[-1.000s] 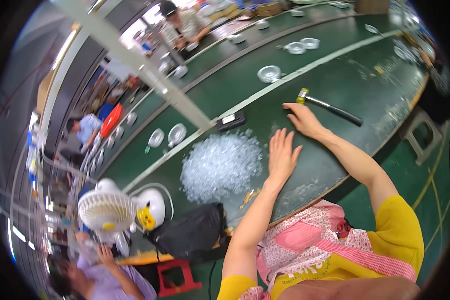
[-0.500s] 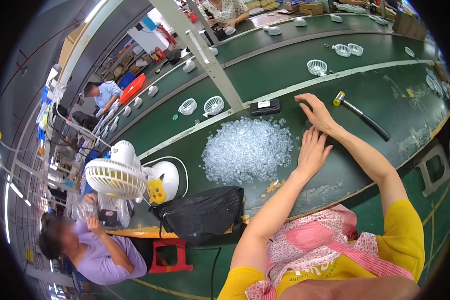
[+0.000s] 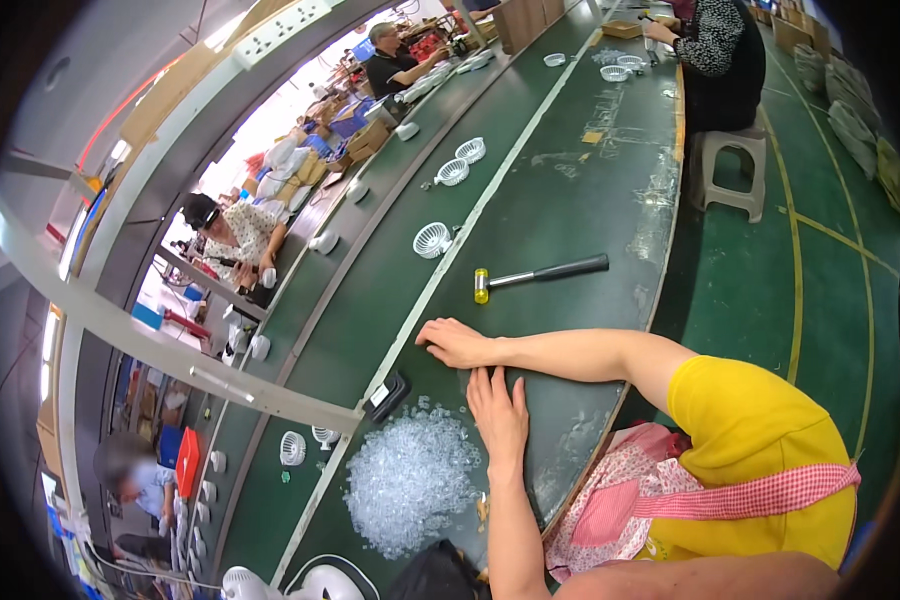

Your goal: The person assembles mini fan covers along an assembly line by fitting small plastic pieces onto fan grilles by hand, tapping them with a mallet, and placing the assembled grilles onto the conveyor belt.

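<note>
My left hand [image 3: 498,412] lies palm down on the dark green table, fingers stretched out, nothing seen in it. Just beyond it rests my right hand [image 3: 458,343], palm down with fingers loosely bent and apart; its wrist is close to the left fingertips. What lies under the palms is hidden. Left of my left hand spreads a heap of small clear plastic pieces [image 3: 410,480]. Between the heap and my right hand sits a small black case [image 3: 386,396] with a white label. A mallet [image 3: 540,275] with a yellow head and black grip lies beyond my right hand.
White round fan grilles [image 3: 432,240] sit on the green conveyor belt [image 3: 370,235] behind a pale rail. A metal post [image 3: 200,375] crosses the left. A black bag [image 3: 435,575] and a white fan [image 3: 330,582] stand near the bottom. Co-workers sit along the line; one occupies a stool [image 3: 730,170].
The view has swung to the right, bringing a co-worker on a stool into sight. Both hands stay near the same spot beside the heap; the right fingers look lower and closer together.
</note>
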Tool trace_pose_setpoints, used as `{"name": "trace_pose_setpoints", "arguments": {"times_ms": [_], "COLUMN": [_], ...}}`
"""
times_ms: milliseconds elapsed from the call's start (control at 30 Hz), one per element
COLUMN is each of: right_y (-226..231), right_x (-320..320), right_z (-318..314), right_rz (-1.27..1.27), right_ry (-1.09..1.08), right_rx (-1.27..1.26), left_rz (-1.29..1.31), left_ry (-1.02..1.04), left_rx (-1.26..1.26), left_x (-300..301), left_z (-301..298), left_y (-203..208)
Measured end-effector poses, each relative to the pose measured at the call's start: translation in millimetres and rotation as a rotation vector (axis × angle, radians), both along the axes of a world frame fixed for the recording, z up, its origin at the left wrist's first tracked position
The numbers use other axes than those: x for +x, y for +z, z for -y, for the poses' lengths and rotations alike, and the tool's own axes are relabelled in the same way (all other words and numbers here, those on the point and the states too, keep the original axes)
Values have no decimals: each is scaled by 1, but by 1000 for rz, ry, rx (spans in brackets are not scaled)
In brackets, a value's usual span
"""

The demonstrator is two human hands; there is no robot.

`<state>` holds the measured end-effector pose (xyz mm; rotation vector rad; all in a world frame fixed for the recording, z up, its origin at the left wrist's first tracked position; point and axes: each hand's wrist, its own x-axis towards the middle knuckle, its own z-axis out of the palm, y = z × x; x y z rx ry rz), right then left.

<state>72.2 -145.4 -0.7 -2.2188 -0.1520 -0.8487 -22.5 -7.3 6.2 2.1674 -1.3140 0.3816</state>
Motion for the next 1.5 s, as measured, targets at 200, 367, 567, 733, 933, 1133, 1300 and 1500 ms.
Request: {"name": "trace_pose_setpoints", "arguments": {"times_ms": [200, 367, 567, 733, 933, 1133, 1300, 1500], "right_y": [-1, -3, -4, -5, -3, 0, -2, 17], "right_x": [0, 3, 2, -3, 3, 10, 22, 70], "right_z": [0, -2, 2, 0, 1, 5, -9, -39], "right_rz": [-29, -20, -23, -15, 35, 65, -23, -47], "right_ry": [31, 33, 37, -2, -13, -41, 74, 264], "right_rx": [-12, -10, 12, -51, -125, -157, -122, 145], "left_rz": [4, -5, -133, 52, 52, 43, 48, -119], "left_ry": [-8, -1, -23, -355, -415, -373, -256, -51], "left_rx": [13, 19, -49, -202, 158, 82, -28, -332], "left_x": [3, 3, -6, -41, -55, -47, -33, -19], "left_z": [-2, -2, 1, 16, 36, 33, 23, 13], "left_y": [0, 3, 12, 35, 25, 23, 16, 13]}}
